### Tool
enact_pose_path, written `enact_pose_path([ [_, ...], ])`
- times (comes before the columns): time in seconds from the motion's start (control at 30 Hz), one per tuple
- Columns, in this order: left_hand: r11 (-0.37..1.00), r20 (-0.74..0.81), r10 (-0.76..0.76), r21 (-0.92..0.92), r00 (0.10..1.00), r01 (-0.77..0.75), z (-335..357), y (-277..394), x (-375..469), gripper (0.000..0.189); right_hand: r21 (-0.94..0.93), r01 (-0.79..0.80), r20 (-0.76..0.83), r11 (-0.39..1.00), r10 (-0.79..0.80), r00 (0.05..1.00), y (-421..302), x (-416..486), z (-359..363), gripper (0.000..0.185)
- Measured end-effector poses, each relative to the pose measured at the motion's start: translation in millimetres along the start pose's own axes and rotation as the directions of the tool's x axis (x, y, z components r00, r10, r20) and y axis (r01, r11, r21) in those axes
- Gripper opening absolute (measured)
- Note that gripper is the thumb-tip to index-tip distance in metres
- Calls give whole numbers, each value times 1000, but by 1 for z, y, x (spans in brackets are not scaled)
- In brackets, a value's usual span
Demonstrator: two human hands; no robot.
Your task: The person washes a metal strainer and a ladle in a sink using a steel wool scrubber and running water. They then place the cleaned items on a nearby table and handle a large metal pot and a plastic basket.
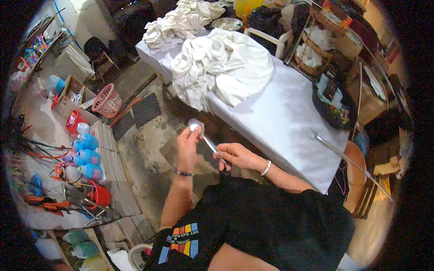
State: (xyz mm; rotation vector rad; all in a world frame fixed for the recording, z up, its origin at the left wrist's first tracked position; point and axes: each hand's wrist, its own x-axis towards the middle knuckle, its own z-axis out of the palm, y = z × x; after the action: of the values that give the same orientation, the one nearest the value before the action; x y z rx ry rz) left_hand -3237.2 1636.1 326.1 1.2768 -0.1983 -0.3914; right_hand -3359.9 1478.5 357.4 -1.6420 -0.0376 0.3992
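A shiny metal spoon (210,144) slants in front of my body, its bowl up and to the left. Its bowl is in the fingers of my left hand (189,140), the thumb lying against it. Lower down, my right hand (233,154) pinches the handle between thumb and fingers. Both hands are above the floor, just left of an ironing-height table with a white cover (271,118). On that table lies a large heap of crumpled white cloth (220,61), beyond my hands.
A pink plastic basket (107,101), blue bottles (89,157) and a red bucket (100,194) stand on the left. A metal rod (349,159) reaches over the table's right end. Wicker baskets (310,56) and a black bag (334,101) line the table's far right side.
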Motion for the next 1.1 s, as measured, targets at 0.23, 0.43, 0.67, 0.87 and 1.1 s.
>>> enact_pose_path([
  [0.23,732,-131,530,569,838,-374,-54,53,166,16,-192,200,22,961,-199,980,-38,66,-93,24],
  [0.43,746,-15,352,609,936,-271,-94,84,303,33,-125,249,-577,960,-274,770,-6,117,-167,19],
  [0.67,467,235,164,837,958,-285,-77,-11,462,98,-257,177,-844,950,-310,437,16,240,-303,23],
  [0.87,462,336,126,813,933,-355,-86,-77,544,100,-207,-181,-930,961,-135,343,59,341,-346,22],
  [1.1,679,505,415,381,757,-627,5,-7,604,21,85,-82,-954,993,105,281,18,337,-286,24],
])
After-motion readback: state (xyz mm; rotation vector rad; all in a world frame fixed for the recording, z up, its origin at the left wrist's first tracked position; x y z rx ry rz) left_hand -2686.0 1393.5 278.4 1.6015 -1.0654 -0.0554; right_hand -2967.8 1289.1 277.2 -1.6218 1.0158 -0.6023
